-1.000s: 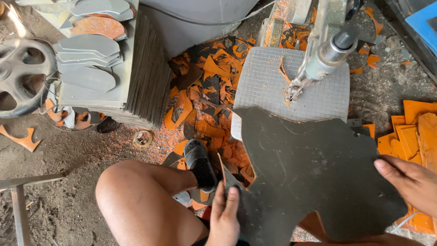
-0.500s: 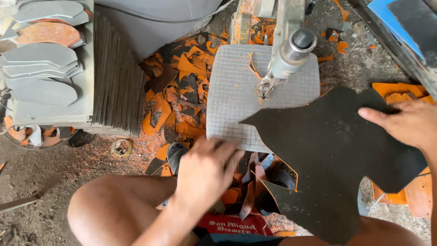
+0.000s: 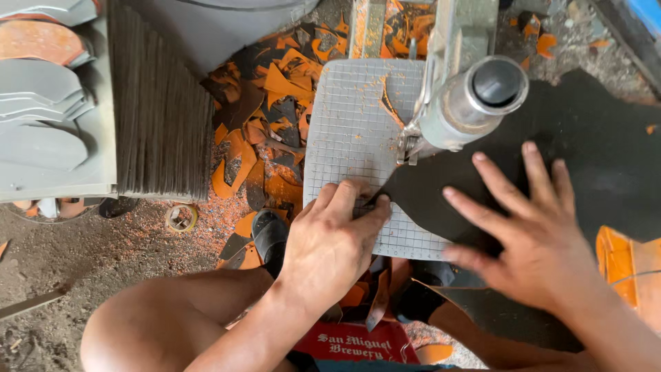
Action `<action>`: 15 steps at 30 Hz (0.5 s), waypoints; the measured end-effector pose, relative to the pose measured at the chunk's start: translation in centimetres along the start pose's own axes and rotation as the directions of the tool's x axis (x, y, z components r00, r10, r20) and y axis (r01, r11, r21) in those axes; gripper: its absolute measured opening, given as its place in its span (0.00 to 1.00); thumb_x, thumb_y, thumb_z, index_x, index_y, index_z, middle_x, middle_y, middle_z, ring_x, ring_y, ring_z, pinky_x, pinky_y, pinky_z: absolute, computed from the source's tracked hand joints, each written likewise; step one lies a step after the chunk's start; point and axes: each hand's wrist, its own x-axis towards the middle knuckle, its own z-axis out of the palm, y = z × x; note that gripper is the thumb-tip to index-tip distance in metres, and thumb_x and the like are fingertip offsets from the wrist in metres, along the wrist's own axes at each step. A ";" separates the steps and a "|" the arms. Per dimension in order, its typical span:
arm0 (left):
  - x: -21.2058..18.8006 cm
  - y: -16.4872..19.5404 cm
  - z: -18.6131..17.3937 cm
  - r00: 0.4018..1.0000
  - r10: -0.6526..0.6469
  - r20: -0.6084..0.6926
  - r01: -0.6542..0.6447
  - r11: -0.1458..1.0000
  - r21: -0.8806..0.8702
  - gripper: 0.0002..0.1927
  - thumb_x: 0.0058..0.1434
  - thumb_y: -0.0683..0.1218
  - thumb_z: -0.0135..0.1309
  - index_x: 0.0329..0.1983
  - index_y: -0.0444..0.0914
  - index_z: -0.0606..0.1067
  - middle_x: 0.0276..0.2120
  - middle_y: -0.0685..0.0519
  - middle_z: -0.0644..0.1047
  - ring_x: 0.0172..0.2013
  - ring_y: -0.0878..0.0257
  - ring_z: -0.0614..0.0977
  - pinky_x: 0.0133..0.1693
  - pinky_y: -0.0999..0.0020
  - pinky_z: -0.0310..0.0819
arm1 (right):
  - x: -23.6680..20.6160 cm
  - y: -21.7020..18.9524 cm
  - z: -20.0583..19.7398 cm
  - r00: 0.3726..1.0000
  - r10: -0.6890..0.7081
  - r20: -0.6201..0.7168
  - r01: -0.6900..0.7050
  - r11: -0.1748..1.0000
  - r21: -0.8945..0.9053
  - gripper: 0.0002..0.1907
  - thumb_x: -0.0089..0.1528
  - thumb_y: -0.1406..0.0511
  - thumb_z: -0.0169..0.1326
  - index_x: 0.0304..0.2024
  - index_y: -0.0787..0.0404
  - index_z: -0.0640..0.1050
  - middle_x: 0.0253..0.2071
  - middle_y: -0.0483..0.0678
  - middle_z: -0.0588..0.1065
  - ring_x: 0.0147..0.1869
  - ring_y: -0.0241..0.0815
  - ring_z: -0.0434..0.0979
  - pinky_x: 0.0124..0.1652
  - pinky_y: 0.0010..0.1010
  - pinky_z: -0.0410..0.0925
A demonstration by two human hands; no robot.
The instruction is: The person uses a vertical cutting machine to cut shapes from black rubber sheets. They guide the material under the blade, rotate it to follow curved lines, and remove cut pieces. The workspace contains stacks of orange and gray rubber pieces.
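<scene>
A large dark rubber sheet (image 3: 592, 158) lies over the right side of a grey gridded cutting plate (image 3: 351, 124). My left hand (image 3: 330, 241) rests on the plate's near edge, its fingertips pinching the sheet's pointed left corner. My right hand (image 3: 530, 231) lies flat on the sheet with fingers spread, pressing it down. Just above the sheet's edge stands the metal head of a cutting machine (image 3: 468, 103), with its blade area near the plate's middle right.
Orange and dark offcuts (image 3: 265, 110) litter the ground beyond the plate. A stack of grey sheets with sole-shaped cutouts (image 3: 62, 117) sits at the left. A tape ring (image 3: 181, 218) lies on the dirt. My bare knee (image 3: 172, 324) is below; orange sheets (image 3: 630, 265) lie right.
The view has dropped closer to the plate. My left hand went from my knee to the sheet's corner on the plate. My right hand shifted from the sheet's edge to flat on it.
</scene>
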 end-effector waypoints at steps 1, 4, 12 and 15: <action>0.2 0.0 0.0 1.000 0.007 0.021 -0.007 1.000 0.000 0.19 0.53 0.39 0.59 0.49 0.40 0.83 0.43 0.51 0.77 0.44 0.55 0.78 0.45 0.61 0.77 | 0.4 0.7 -0.1 1.000 0.001 0.008 -0.001 0.999 0.037 0.38 0.45 0.38 0.60 0.56 0.40 0.80 0.72 0.48 0.66 0.77 0.70 0.55 0.69 0.69 0.50; 0.6 0.3 0.7 1.000 0.008 0.002 -0.008 1.000 -0.021 0.20 0.54 0.39 0.59 0.51 0.40 0.82 0.44 0.53 0.78 0.45 0.56 0.79 0.46 0.61 0.74 | 1.1 3.0 -0.1 0.998 -0.052 -0.047 0.061 0.977 0.206 0.34 0.50 0.38 0.57 0.56 0.38 0.76 0.72 0.44 0.65 0.80 0.65 0.53 0.71 0.68 0.48; 1.1 1.9 3.2 0.989 -0.098 -0.108 0.093 0.994 -0.053 0.19 0.55 0.40 0.61 0.51 0.42 0.82 0.42 0.57 0.77 0.43 0.58 0.78 0.44 0.61 0.71 | 3.4 6.9 0.6 0.979 -0.188 -0.078 0.203 0.931 0.304 0.37 0.48 0.34 0.56 0.57 0.34 0.75 0.69 0.42 0.66 0.82 0.60 0.50 0.72 0.66 0.45; 1.0 2.2 3.1 0.987 -0.145 -0.075 0.144 0.989 -0.027 0.21 0.52 0.40 0.60 0.51 0.43 0.83 0.38 0.54 0.75 0.40 0.56 0.77 0.41 0.59 0.70 | 4.0 7.2 0.6 0.976 -0.204 -0.070 0.216 0.925 0.314 0.34 0.50 0.36 0.57 0.55 0.37 0.76 0.67 0.44 0.68 0.81 0.56 0.52 0.74 0.62 0.45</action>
